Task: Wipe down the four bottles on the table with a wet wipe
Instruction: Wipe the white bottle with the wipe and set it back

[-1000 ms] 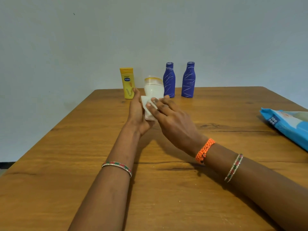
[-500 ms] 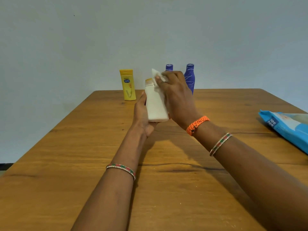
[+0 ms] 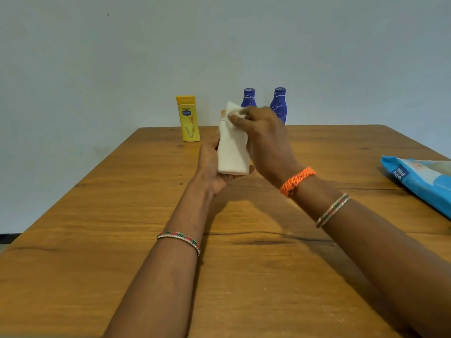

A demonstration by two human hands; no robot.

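The left hand is wrapped around the lower body of the white bottle, holding it lifted off the desk. The right hand is pinched shut on the wet wipe, pressing it against the bottle's upper part, which is blurred, so the cap is hard to make out. Beyond the hands stand the yellow bottle and two blue bottles, upright at the desk's far edge. The wipe pack lies well to the right of the right hand. The bottle looks like light, stiff plastic, probably slippery once damp, so a firm hold around its lower body seems best.
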